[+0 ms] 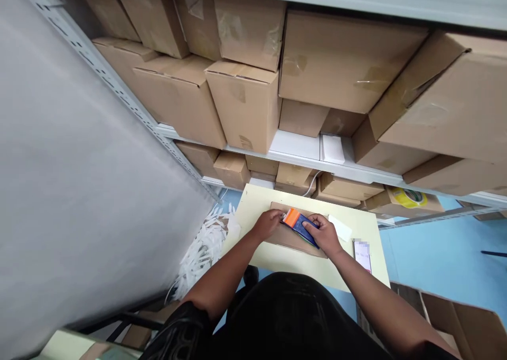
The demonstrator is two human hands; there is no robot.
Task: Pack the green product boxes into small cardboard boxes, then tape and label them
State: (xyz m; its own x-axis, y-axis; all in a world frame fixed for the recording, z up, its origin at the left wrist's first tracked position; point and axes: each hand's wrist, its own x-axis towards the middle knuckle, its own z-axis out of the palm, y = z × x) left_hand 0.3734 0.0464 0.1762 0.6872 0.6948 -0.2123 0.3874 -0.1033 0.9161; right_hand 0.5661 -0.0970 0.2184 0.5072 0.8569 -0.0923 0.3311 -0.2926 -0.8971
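Packet, held in the right hand between the worktop's side edges, is best kept steady; its orange end is pinched by the left hand.

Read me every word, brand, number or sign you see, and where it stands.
Nothing is legible.
Phone: screen marks too small and blurred.
Yellow tape roll: any label too small.
Cardboard box: dark mark near lower edge, unreadable.
Blue-and-orange item: no readable lettering.
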